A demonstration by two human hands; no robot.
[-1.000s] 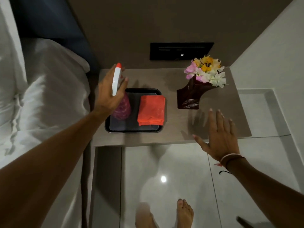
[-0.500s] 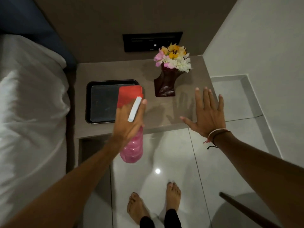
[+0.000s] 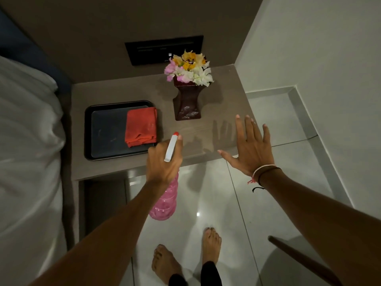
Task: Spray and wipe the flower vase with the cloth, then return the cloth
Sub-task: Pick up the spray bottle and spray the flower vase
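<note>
A dark brown flower vase (image 3: 187, 104) with pink, yellow and white flowers stands at the back right of the bedside shelf (image 3: 123, 89). A folded red cloth (image 3: 141, 125) lies in the right part of a black tray (image 3: 88, 131). My left hand (image 3: 162, 162) is shut on a pink spray bottle (image 3: 165, 201) with a white head and red nozzle, held over the shelf's front edge, nozzle pointing toward the vase. My right hand (image 3: 250, 147) hovers flat with fingers spread over the shelf's front right, to the right of the vase.
A white-sheeted bed (image 3: 26, 151) borders the shelf on the left. A black switch panel (image 3: 164, 49) sits on the wall behind the vase. A white wall (image 3: 319, 48) rises on the right. My bare feet stand on glossy floor tiles (image 3: 216, 203). A dark rod (image 3: 299, 259) crosses the lower right.
My left hand lifted the spray bottle off the tray and carried it right and forward to the shelf's front edge. The cloth stays in the tray. My right hand stays spread.
</note>
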